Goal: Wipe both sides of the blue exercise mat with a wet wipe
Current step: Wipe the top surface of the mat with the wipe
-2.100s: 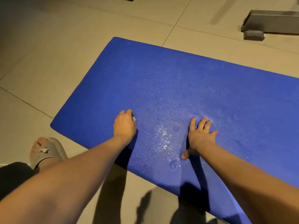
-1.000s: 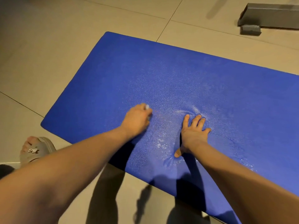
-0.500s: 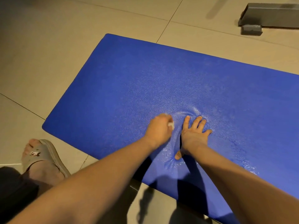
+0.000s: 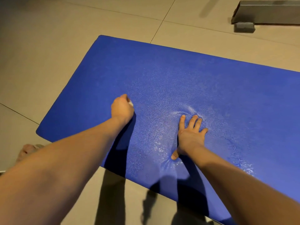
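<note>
One pebbled blue mat [image 4: 178,70] (white wipe [image 4: 130,103])

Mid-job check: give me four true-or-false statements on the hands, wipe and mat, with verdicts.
1. The left hand grips a white wet wipe against the blue foam exercise mat. True.
2. The right hand hovers above the mat. False: it presses flat on it, fingers spread.
3. The mat is rolled up. False: it lies spread on the beige tiled floor.
4. A grey metal bar lies beyond the mat. True.
</note>
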